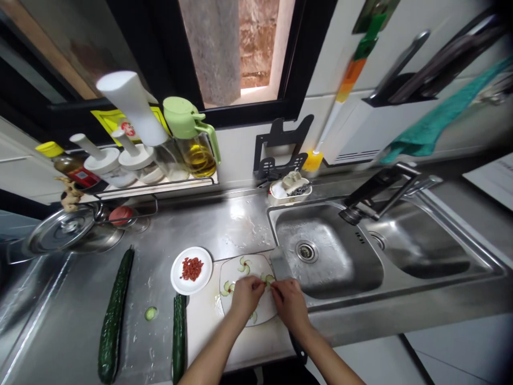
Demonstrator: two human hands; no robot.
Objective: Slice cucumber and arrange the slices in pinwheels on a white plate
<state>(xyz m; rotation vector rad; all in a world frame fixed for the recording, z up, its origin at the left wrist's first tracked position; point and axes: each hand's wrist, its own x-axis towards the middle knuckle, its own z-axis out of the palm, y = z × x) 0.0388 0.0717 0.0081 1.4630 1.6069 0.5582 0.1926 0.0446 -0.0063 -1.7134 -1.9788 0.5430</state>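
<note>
My left hand (246,294) is closed in a pinch over a pale square plate (247,274); what its fingertips hold, if anything, is too small to make out. Opposite it, my right hand (290,300) pinches at the edge of a thin cucumber slice (268,278) on the plate. Other slices lie there in small pinwheels, such as a pinwheel (244,264) at the far rim, with red bits in their middles. The plate rests on a white cutting board (204,331). A cleaver (279,262) lies partly hidden beneath my right hand. Left of the plate, a white saucer (175,271) bears dried red goji berries (192,268).
A cut cucumber (179,337) lies along the board's left edge. Farther left are a whole cucumber (116,315) and a cucumber end (150,313). A double sink (328,256) with a black faucet (372,187) is at right. Bottles stand on a rack (160,187) behind.
</note>
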